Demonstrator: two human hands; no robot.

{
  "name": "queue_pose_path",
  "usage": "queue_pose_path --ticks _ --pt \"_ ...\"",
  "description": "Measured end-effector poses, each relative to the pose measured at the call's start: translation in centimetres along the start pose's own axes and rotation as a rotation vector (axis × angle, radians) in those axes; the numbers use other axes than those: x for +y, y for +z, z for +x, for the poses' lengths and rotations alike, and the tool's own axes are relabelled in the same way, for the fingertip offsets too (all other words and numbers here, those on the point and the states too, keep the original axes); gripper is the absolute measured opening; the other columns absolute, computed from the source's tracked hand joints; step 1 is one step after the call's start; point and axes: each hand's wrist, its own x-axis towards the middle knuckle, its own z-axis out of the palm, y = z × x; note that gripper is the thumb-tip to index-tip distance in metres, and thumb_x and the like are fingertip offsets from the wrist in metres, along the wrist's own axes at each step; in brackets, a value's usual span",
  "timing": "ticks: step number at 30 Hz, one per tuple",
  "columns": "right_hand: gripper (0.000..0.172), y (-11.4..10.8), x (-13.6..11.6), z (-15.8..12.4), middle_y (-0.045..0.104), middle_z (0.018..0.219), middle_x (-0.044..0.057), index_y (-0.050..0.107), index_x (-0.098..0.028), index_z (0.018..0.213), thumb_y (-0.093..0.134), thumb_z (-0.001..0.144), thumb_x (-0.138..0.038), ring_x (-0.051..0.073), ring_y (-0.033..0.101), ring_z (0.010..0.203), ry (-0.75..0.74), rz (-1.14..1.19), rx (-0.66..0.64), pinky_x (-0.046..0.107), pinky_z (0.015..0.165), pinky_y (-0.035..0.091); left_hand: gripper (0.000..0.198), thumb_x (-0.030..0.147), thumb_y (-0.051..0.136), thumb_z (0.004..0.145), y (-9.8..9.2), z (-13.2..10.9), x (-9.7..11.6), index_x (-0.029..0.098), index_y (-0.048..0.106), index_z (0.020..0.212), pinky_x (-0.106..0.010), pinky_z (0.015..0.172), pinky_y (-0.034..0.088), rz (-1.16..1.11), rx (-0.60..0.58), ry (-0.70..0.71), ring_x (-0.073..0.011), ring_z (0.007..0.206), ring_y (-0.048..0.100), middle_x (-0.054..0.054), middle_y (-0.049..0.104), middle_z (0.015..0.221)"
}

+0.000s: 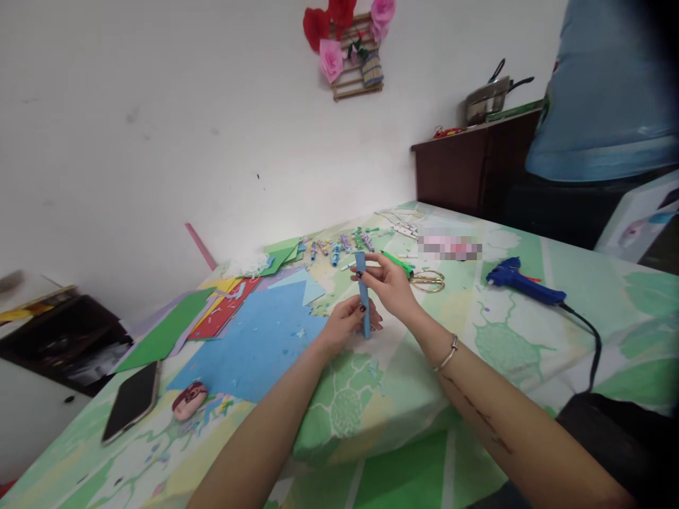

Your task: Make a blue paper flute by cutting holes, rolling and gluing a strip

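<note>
Between my hands, a narrow strip of blue paper [363, 290] stands nearly upright above the table's near side. My left hand [347, 322] pinches its lower part, thumb in front. Higher up, my right hand [390, 283] grips the strip close to its top end. A large blue sheet [265, 332] lies to the left of my hands, sprinkled with small paper scraps. Just beyond my right hand are gold-handled scissors [428, 281] and a green pen-like tool [397, 264]. Several small twisted paper pieces [346, 244] in blue, purple and green lie behind the strip.
Coloured sheets [175, 325] are layered at the left. A phone [131, 401] and a pink rounded case [189, 401] lie near the left edge. On the right rests a blue glue gun [525, 283], its black cord [598, 346] running over the table edge.
</note>
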Motion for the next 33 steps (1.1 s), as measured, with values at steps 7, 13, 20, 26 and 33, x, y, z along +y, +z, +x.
queue_pose_path --ticks 7,13,20,26,33 --pt "0.022 -0.2 -0.9 0.3 0.069 0.073 0.009 0.060 -0.012 0.081 0.067 0.067 -0.028 0.019 0.066 0.066 0.235 0.135 0.083 0.033 0.067 0.054 0.035 0.043 0.058 0.075 0.9 -0.5 1.3 0.012 0.053 0.090 -0.027 0.052 0.049 0.203 0.158 0.017 -0.0143 0.053 0.062 -0.006 0.063 0.074" --pt "0.023 -0.6 -0.4 0.4 0.070 0.077 0.008 0.065 -0.013 0.086 0.064 0.070 -0.029 0.019 0.067 0.072 0.220 -0.012 0.058 0.031 0.068 0.055 0.034 0.040 0.059 0.074 1.0 -0.8 1.3 0.011 0.055 0.091 -0.028 0.050 0.051 0.225 0.210 -0.009 -0.0162 0.051 0.063 -0.008 0.065 0.075" --pt "0.020 -0.7 1.0 0.3 0.064 0.053 0.006 0.069 -0.013 0.065 0.066 0.065 -0.032 0.021 0.064 0.053 0.184 -0.346 0.131 0.028 0.046 0.052 0.020 0.026 0.050 0.078 0.6 -0.9 0.3 0.016 0.061 0.091 -0.022 0.047 0.044 0.770 0.399 0.118 -0.0134 0.046 0.060 -0.003 0.063 0.066" --pt "0.019 -0.5 0.9 0.3 0.064 0.052 0.006 0.068 -0.013 0.060 0.065 0.067 -0.030 0.020 0.063 0.050 0.192 -0.343 0.100 0.030 0.049 0.054 0.015 0.024 0.051 0.077 0.6 -1.2 0.2 0.019 0.063 0.085 -0.022 0.049 0.038 0.916 0.421 0.209 -0.0137 0.047 0.057 0.000 0.058 0.057" --pt "0.017 -0.5 1.0 0.3 0.063 0.052 0.005 0.068 -0.015 0.058 0.066 0.066 -0.030 0.020 0.062 0.051 0.172 -0.309 0.097 0.032 0.049 0.053 0.016 0.025 0.051 0.078 0.4 -1.2 0.0 0.020 0.063 0.086 -0.022 0.051 0.037 0.880 0.409 0.219 -0.0131 0.047 0.056 0.001 0.059 0.057"
